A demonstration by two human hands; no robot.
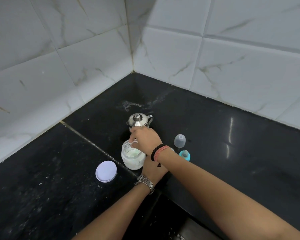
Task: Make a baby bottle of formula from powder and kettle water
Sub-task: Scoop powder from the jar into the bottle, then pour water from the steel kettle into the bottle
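A glass jar of white formula powder (133,157) stands open on the black counter (215,135). My right hand (145,138), with bracelets on its wrist, hovers over the jar mouth. Its fingers are pinched on a small clear scoop (131,144) at the rim. My left hand (153,168), wearing a metal watch, lies just right of the jar under my right wrist, and its fingers are hidden. A steel kettle (139,120) with its lid on stands right behind the jar. The teal nipple ring (184,155) and clear bottle cap (180,140) sit to the right.
The jar's white lid (106,171) lies flat to the left of the jar. White marble-tiled walls (93,58) meet in a corner behind the kettle. A wet smear (137,104) marks the counter near that corner. The counter's front edge drops off at bottom centre.
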